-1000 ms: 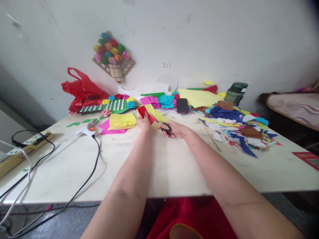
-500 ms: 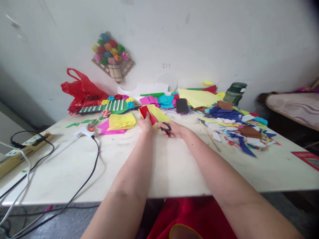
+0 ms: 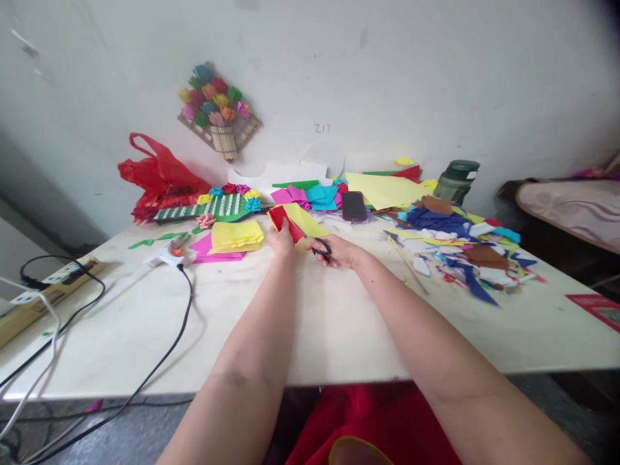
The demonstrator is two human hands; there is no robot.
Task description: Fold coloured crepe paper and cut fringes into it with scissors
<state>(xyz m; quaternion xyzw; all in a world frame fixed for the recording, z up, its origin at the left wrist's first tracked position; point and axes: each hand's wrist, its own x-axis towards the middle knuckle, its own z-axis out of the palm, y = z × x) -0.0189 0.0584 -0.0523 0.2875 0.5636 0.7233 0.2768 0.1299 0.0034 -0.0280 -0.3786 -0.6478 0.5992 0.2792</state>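
My left hand [image 3: 281,240] is closed on a red piece of paper [image 3: 277,217] laid over yellow paper [image 3: 306,218]. In my right hand [image 3: 341,250] are black-handled scissors [image 3: 321,248], fingers through the loops. Their blades point up and left along the edge of the red and yellow sheets; how far apart the blades are is too small to tell. Just left of my left hand lies a stack of yellow paper squares [image 3: 236,237] on pink paper [image 3: 203,245].
A white glue gun [image 3: 165,257] with a black cord lies at left, near a power strip [image 3: 58,287]. Paper scraps [image 3: 465,252] and a wooden stick [image 3: 409,266] spread at right. Behind are a phone [image 3: 354,206], a green bottle [image 3: 456,181] and a red plastic bag [image 3: 162,174].
The red paper and my left hand have shifted very slightly left. My right hand with the scissors stays almost in the same place.
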